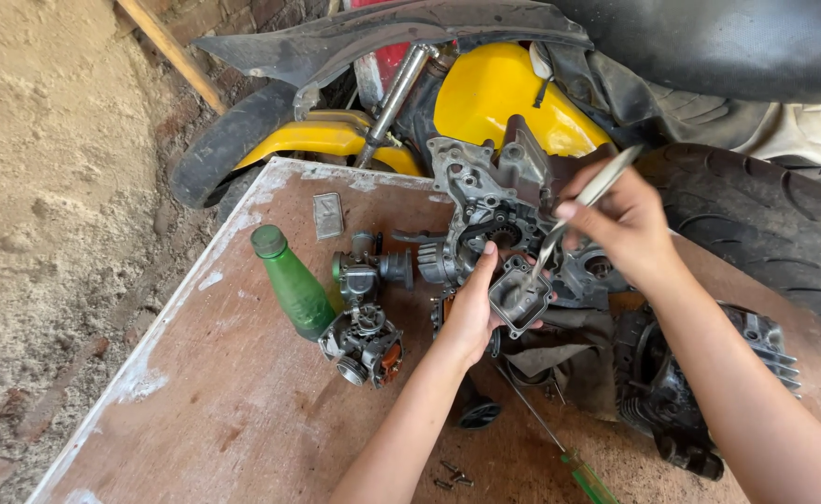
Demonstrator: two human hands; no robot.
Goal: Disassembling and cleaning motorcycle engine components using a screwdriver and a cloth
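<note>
1. Standing on the wooden tabletop (242, 411), the grey engine case (485, 215) waits behind our hands.
2. We keep two carburetors (364, 308) beside the green bottle (289, 280), near for reach.
3. Our left hand (471, 313) holds the small metal bowl (519, 297), fingers closed under it to keep it steady.
4. Our right hand (620, 224) pinches a thin tool (578, 210), its tip inside the bowl.

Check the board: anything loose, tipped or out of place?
Yes. Several small screws lie loose near the wooden board's front edge, beside a green-handled screwdriver. The green bottle stands tilted against a carburetor.
</note>
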